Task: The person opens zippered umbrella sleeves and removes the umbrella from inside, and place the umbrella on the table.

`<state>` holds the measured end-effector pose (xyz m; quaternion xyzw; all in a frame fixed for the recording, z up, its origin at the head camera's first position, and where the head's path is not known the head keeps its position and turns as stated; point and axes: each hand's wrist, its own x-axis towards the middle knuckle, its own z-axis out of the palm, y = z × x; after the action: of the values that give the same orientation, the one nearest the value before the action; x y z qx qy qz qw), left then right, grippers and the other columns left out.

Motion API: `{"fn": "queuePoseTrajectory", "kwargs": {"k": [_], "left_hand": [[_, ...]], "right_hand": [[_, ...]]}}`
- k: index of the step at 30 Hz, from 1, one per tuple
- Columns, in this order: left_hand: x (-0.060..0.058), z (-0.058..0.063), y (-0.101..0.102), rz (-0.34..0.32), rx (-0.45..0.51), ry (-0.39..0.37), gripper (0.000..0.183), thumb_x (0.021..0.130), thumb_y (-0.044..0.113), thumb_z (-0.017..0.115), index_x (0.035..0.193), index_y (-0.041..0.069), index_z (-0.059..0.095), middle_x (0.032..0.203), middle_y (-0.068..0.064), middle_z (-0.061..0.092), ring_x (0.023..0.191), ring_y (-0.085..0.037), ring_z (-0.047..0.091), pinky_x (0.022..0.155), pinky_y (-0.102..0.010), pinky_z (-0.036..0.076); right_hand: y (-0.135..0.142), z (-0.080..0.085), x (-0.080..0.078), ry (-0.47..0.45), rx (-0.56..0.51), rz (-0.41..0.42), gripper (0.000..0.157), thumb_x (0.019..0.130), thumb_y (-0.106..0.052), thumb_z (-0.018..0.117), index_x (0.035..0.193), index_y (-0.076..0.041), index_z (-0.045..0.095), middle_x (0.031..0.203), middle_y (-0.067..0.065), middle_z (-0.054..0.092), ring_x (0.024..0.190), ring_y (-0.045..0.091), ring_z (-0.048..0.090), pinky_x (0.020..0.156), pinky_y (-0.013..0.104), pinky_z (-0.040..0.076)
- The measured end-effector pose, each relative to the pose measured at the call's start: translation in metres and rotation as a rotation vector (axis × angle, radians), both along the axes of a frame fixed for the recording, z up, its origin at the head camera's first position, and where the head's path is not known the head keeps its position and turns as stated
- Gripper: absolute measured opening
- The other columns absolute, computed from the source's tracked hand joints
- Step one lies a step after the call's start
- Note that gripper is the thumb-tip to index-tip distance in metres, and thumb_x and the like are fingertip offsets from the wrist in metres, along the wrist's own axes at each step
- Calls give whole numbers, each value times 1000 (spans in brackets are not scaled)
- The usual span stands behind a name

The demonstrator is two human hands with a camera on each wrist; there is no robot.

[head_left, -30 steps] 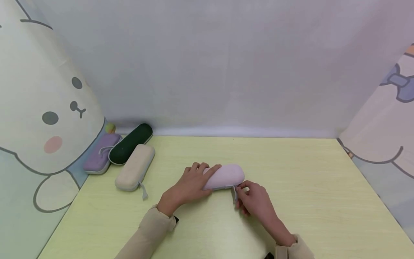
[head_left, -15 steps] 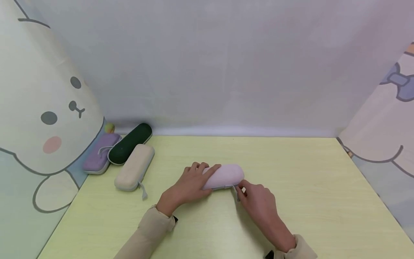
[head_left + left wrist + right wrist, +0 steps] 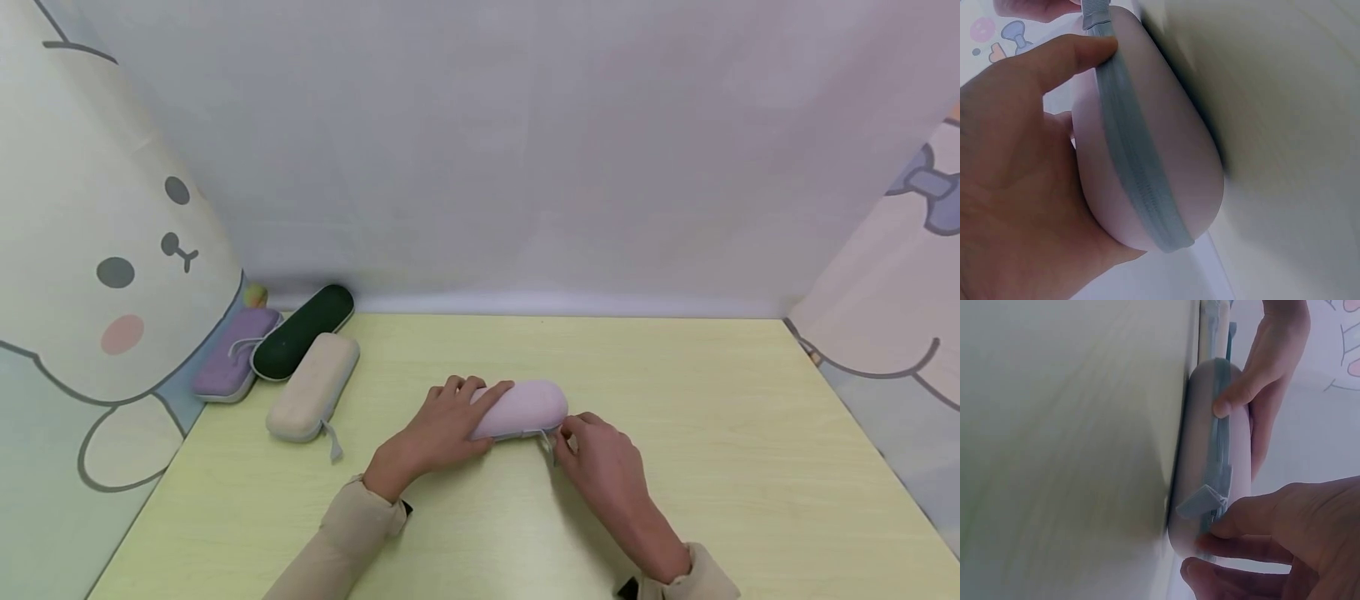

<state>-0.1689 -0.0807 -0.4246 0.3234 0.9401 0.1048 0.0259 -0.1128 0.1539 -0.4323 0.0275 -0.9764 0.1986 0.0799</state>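
Note:
A pale pink zippered case (image 3: 528, 407) with a grey zipper band lies on the table, its zipper side toward me. My left hand (image 3: 442, 425) grips its left part, fingers over the top and thumb pressed on the zipper band (image 3: 1138, 150). At the right end, my right hand (image 3: 603, 467) pinches the zipper pull between thumb and index finger; the pull is mostly hidden behind the thumb (image 3: 1241, 515). Right beside those fingertips, a grey fabric loop (image 3: 1200, 501) sticks out from the zipper side. The band looks closed under the left thumb.
To the left lie three more cases: a beige one (image 3: 315, 387) with a grey tab, a dark green one (image 3: 303, 333) and a purple one (image 3: 236, 354). A small yellow-green ball-shaped thing (image 3: 256, 296) sits behind them. A pale curtain (image 3: 525, 167) stands along the table's back edge.
My right hand has turned and its fingertips have shifted slightly right along the case's end, its lower fingers tucking out of sight. My left hand and the case stay in place.

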Motion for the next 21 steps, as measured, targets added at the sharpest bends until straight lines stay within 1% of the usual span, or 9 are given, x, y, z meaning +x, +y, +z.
{"fn": "queuePoseTrajectory", "kwargs": {"k": [3, 8, 13, 21], "left_hand": [[-1, 1, 0, 0, 2, -3, 74, 91, 41, 65, 154, 32, 27, 134, -4, 48, 123, -30, 44, 96, -49, 39], [-1, 1, -1, -6, 7, -6, 74, 91, 40, 64, 154, 32, 27, 134, -4, 49, 123, -29, 45, 97, -49, 38], [0, 1, -2, -20, 18, -4, 75, 90, 37, 65, 154, 32, 27, 134, -5, 50, 122, -29, 46, 98, -49, 38], [-1, -1, -2, -23, 18, 5, 74, 90, 40, 65, 154, 31, 29, 133, -5, 50, 122, -29, 46, 98, -49, 38]], "right_hand": [[3, 1, -1, 2, -8, -2, 10, 87, -19, 71, 78, -18, 66, 86, 2, 68, 48, 10, 40, 42, 25, 30], [6, 0, -3, -1, -7, -3, 11, 87, -19, 70, 78, -18, 65, 84, 1, 66, 49, 11, 41, 42, 26, 31], [11, 0, -5, 12, -2, -10, 11, 86, -19, 71, 76, -18, 65, 76, -2, 62, 48, 10, 41, 42, 25, 31], [15, 0, -6, 7, -8, -15, 9, 87, -19, 70, 79, -18, 67, 75, -3, 62, 49, 10, 43, 42, 25, 32]]}}
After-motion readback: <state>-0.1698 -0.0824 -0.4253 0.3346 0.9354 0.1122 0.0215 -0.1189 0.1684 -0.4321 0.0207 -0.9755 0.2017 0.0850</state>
